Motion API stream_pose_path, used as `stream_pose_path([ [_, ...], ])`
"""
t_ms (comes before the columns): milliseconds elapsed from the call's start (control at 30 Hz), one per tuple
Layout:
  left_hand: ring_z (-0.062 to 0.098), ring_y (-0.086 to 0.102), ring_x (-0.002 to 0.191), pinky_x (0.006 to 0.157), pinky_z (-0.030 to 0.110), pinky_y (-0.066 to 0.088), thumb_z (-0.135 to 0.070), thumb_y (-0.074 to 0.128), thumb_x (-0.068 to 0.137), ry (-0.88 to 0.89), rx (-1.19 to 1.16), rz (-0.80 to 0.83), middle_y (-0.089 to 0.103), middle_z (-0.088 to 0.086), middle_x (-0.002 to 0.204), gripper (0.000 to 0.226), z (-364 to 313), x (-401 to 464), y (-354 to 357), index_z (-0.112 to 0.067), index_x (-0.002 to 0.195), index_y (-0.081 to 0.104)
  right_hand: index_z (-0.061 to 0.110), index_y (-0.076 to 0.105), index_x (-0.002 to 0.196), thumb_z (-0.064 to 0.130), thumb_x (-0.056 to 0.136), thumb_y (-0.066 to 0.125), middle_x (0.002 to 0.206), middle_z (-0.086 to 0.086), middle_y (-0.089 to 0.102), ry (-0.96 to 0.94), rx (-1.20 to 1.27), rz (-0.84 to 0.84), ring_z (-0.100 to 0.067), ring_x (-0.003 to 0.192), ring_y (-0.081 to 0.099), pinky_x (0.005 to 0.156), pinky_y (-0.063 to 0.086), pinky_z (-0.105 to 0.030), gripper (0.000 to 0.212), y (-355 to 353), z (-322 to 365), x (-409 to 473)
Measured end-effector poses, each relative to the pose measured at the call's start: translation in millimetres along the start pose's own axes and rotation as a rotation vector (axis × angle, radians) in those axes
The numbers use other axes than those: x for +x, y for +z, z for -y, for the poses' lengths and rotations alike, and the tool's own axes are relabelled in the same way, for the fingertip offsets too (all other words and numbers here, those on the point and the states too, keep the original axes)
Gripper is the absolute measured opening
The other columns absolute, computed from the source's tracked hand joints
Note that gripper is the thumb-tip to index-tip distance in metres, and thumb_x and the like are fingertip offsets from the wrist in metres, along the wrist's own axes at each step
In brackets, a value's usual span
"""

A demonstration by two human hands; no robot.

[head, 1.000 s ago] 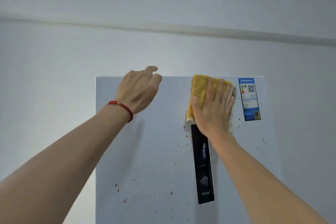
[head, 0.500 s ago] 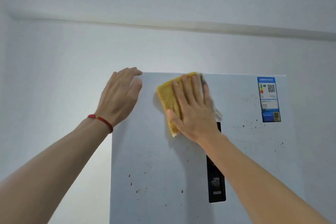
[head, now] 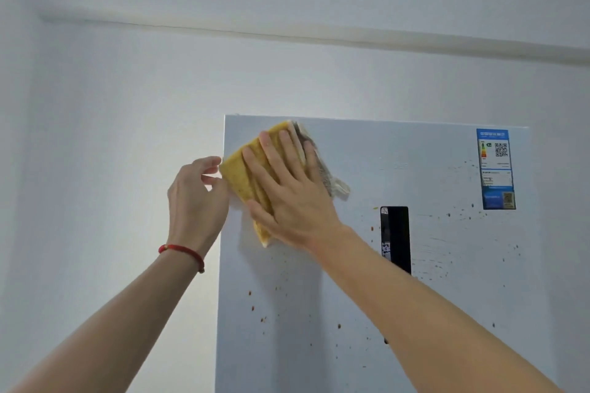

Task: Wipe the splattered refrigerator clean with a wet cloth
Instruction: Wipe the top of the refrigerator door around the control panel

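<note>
Yellow cloth, folded into an oblong with a grey-white edge showing on its right, lies flat against the refrigerator door at the door's upper left corner. Its long axis runs on a slant, from the top edge of the door down toward the lower left. The right hand presses it to the door with straight, slightly spread fingers pointing up and to the left. The left hand sits at the door's left edge, just beside the cloth, fingers loosely curled; whether they grip the edge I cannot tell. A red bracelet circles that wrist. Right of the cloth, the door carries a black display panel, reddish-brown splatter specks, and a blue energy label in its upper right corner.
</note>
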State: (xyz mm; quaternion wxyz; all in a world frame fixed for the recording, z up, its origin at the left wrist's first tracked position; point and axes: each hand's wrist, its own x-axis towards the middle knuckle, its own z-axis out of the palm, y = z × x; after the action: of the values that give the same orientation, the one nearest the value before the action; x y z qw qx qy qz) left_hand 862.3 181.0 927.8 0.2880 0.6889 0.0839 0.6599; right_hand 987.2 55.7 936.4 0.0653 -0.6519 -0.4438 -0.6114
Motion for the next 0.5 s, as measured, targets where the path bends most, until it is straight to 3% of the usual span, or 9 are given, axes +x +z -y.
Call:
stream_pose_path([
  [67, 0.012, 0.058, 0.097, 0.083, 0.004, 0.035, -0.007, 0.057, 0.093, 0.016, 0.019, 0.008, 0.064, 0.001, 0.124, 0.039, -1.4, -4.4, 4.5, -0.014, 0.130, 0.065, 0.027, 0.019, 0.166, 0.060, 0.100, 0.041, 0.175, -0.003, 0.008, -0.108, -0.046, 0.019, -0.029, 0.162, -0.002, 0.127, 0.008, -0.059, 0.077, -4.8, -28.8, -18.1],
  [133, 0.017, 0.057, 0.106, 0.089, 0.015, 0.039, -0.005, 0.058, 0.090, 0.049, 0.045, 0.013, 0.059, 0.002, 0.129, 0.046, -4.4, -8.7, 5.2, -0.014, 0.135, 0.060, 0.026, 0.013, 0.167, 0.063, 0.100, 0.033, 0.175, -0.005, 0.005, -0.025, -0.110, 0.024, -0.032, 0.161, -0.002, 0.127, 0.011, -0.060, 0.079, -9.0, -68.8, -42.4],
  [200, 0.023, 0.051, 0.119, 0.094, 0.026, 0.038, 0.000, 0.059, 0.086, 0.175, 0.108, 0.037, 0.056, 0.003, 0.134, 0.057, -10.7, -12.7, 3.4, -0.013, 0.141, 0.055, 0.026, 0.002, 0.167, 0.064, 0.100, 0.023, 0.175, -0.008, -0.004, 0.240, -0.123, 0.022, -0.035, 0.160, -0.009, 0.127, 0.006, -0.062, 0.081, -13.8, -109.1, -67.1],
  [300, 0.022, 0.048, 0.125, 0.095, 0.026, 0.036, 0.001, 0.060, 0.081, 0.344, 0.170, 0.122, 0.056, 0.000, 0.140, 0.063, -28.1, -13.1, 9.0, -0.014, 0.142, 0.055, 0.023, -0.009, 0.166, 0.065, 0.099, 0.010, 0.173, -0.009, -0.016, 0.734, -0.013, -0.022, -0.034, 0.159, -0.017, 0.127, -0.004, -0.060, 0.082, -20.9, -136.2, -74.5],
  [367, 0.023, 0.046, 0.133, 0.103, 0.031, 0.039, -0.004, 0.059, 0.082, 0.407, 0.172, 0.166, 0.054, 0.001, 0.145, 0.059, -47.0, -12.6, 26.5, -0.013, 0.140, 0.057, 0.021, -0.013, 0.165, 0.063, 0.097, 0.006, 0.172, -0.012, -0.020, 0.907, 0.045, -0.026, -0.036, 0.158, -0.021, 0.126, -0.008, -0.061, 0.083, -23.3, -130.3, -60.6],
  [400, 0.023, 0.045, 0.135, 0.107, 0.035, 0.041, -0.009, 0.057, 0.083, 0.428, 0.167, 0.180, 0.055, 0.002, 0.146, 0.056, -56.8, -13.7, 37.8, -0.012, 0.138, 0.059, 0.022, -0.014, 0.165, 0.062, 0.098, 0.009, 0.172, -0.011, -0.022, 0.847, 0.044, -0.011, -0.036, 0.157, -0.023, 0.126, -0.011, -0.060, 0.082, -22.9, -125.5, -56.9],
  [500, 0.026, 0.047, 0.137, 0.112, 0.041, 0.039, -0.022, 0.051, 0.080, 0.467, 0.150, 0.224, 0.057, 0.005, 0.146, 0.057, -83.1, -20.7, 71.0, -0.011, 0.135, 0.063, 0.030, -0.012, 0.165, 0.062, 0.100, 0.025, 0.171, -0.001, -0.026, 0.423, 0.042, 0.070, -0.028, 0.157, -0.028, 0.126, -0.016, -0.055, 0.081, -26.4, -135.9, -69.9],
])
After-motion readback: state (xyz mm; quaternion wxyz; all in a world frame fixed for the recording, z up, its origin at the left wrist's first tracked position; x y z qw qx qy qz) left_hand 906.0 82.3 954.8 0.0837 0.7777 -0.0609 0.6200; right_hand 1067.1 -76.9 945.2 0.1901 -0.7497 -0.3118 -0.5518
